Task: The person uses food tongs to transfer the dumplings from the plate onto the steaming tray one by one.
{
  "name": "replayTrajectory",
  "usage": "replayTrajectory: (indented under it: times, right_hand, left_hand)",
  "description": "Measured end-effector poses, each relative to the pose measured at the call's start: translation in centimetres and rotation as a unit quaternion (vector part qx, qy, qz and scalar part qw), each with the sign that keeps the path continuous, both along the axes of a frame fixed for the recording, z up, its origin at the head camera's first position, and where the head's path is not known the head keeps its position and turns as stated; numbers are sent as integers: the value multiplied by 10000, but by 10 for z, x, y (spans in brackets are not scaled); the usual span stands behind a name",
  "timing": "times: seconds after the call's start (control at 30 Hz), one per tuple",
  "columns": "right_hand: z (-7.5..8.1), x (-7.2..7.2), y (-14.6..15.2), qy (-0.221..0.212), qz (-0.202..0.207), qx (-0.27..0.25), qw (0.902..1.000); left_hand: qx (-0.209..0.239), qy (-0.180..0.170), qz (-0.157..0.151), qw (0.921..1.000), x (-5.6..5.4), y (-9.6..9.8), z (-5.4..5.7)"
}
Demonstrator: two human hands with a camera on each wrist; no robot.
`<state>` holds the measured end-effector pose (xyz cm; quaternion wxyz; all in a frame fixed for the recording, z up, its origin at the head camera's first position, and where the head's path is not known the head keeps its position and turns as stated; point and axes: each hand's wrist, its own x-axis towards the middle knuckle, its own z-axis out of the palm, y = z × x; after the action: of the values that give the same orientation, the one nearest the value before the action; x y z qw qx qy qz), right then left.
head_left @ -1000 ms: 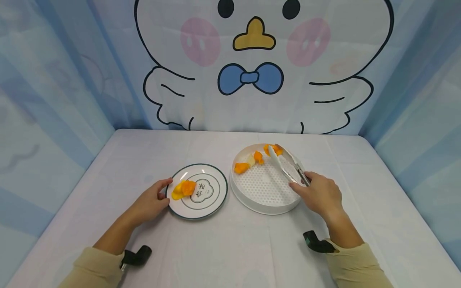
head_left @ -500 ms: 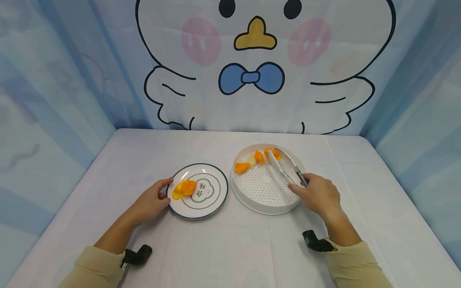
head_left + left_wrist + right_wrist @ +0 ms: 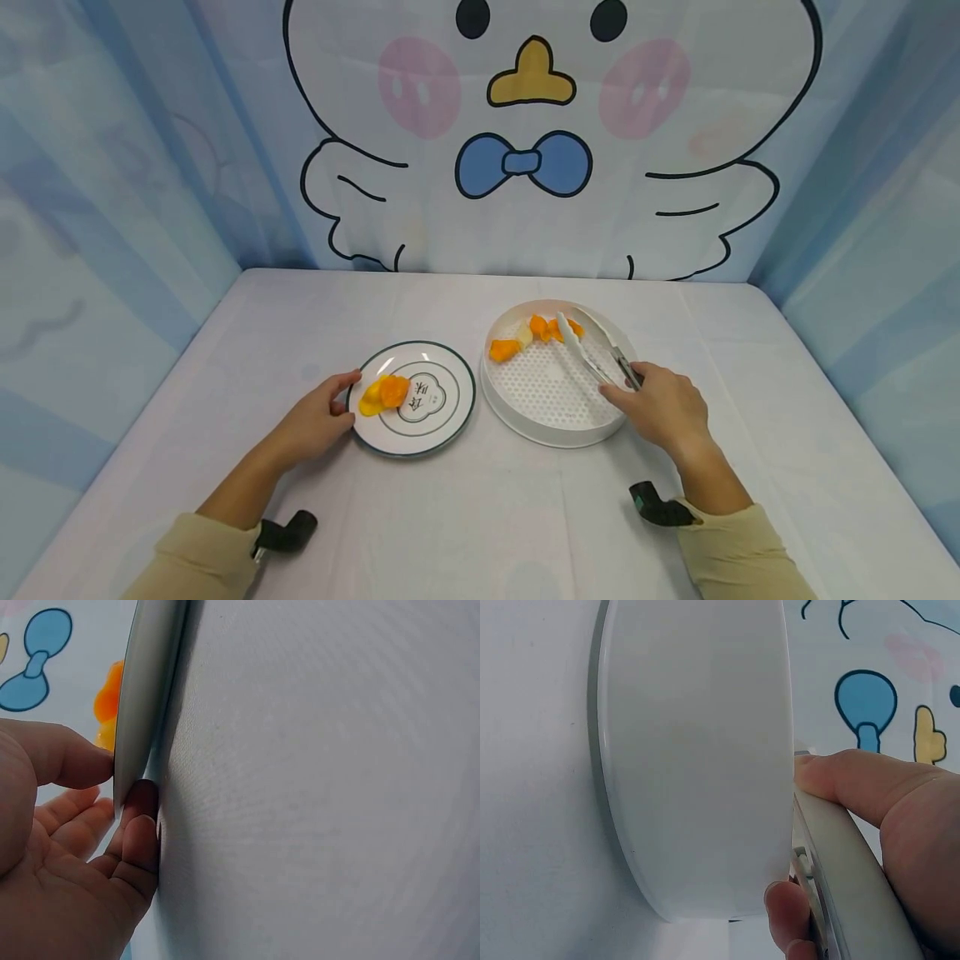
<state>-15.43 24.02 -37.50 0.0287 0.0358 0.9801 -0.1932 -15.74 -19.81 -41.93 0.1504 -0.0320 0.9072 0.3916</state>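
At your silver metal tongs (image 3: 570, 334), the small orange piece (image 3: 553, 330) has shifted nearer its orange neighbour (image 3: 537, 326) in the round white perforated tray (image 3: 555, 432). Your right hand (image 3: 663, 406) grips the tongs, tips parted; your left hand (image 3: 315, 421) pinches the round white dark-rimmed plate (image 3: 450, 392) bearing yellow-orange pieces (image 3: 393, 391).

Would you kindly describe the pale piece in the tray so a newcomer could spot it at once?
On the white-covered table, find the round white tray, right of the patterned plate. Near the tray's far-left rim, the small pale piece sits between two orange pieces. Its creamy colour sets it apart from them.
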Motion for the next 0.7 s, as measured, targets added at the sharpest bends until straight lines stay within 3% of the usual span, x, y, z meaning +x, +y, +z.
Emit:
replayTrajectory:
  times: [0.37, 0.7]
  right_hand:
    - [3, 5, -5, 54, -18, -27, 10000]
    - [6, 13, -15, 291, 228, -228, 9991]
  left_hand:
    - [61, -30, 40, 10000, 0, 0, -2]
    - [48, -52, 18, 10000, -2, -1, -2]
